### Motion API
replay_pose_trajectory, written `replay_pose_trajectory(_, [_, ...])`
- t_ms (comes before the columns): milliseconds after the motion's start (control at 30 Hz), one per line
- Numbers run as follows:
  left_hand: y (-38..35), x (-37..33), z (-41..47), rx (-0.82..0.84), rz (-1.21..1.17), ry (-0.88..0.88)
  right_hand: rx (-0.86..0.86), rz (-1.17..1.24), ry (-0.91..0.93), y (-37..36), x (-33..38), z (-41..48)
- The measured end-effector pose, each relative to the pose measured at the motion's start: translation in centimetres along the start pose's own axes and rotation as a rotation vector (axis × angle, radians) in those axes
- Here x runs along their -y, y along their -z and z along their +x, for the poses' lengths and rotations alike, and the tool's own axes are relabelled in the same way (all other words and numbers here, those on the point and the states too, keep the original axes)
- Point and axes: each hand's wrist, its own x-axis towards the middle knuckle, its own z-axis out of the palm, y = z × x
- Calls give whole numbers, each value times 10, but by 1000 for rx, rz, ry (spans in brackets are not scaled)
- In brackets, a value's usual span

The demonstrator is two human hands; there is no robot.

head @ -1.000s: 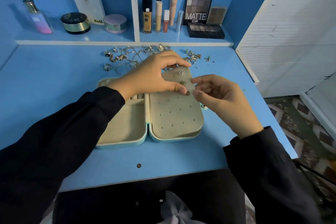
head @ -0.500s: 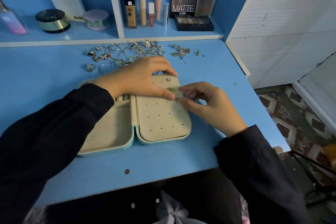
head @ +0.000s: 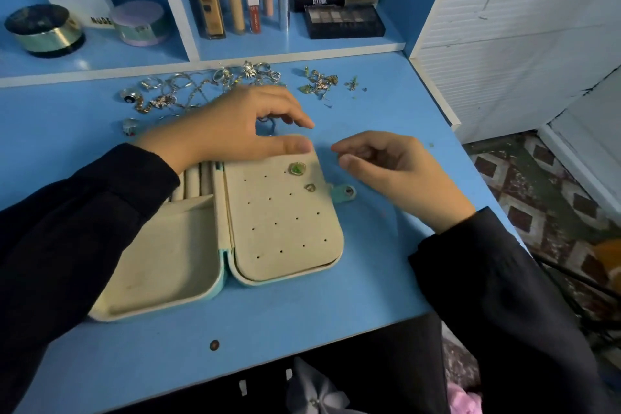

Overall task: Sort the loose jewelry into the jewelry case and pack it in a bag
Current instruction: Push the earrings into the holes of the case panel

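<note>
The open jewelry case (head: 161,259), cream inside and teal outside, lies flat on the blue desk (head: 268,323). Its right half is a holed earring panel (head: 285,225) with a green stud (head: 297,168) and a small heart stud (head: 309,187) near the top right. My left hand (head: 232,131) rests at the case's far edge, thumb on the rim, fingers loosely spread above the desk. To the right of the case, my right hand (head: 389,165) hovers with fingers loosely curled and nothing visible in them. Loose jewelry (head: 201,87) lies behind the case.
A smaller cluster of earrings (head: 319,82) sits at the back right. Ring rolls (head: 195,181) show beside my left wrist. The case's snap tab (head: 346,192) sticks out to the right. Cosmetics and a palette (head: 342,22) fill the low shelf behind. The desk edge drops off at right.
Both hands have come off the earring panel: the left drew back to the case's far edge, the right pulled away to the right. The heart stud now sits alone in the panel.
</note>
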Motion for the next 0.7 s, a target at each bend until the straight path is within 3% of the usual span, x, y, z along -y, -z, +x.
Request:
replay_pose_trajectory(267, [-20,13,60,-97,175,13,-327,-443,39,34,-29,68])
replay_pose_trajectory(400, [-29,18,81,-158,225,2,-364,-594,110,33,-34,94])
replay_pose_trajectory(700, [-34,25,89,-168,267,-48,-358,-652,195,27,-40,110])
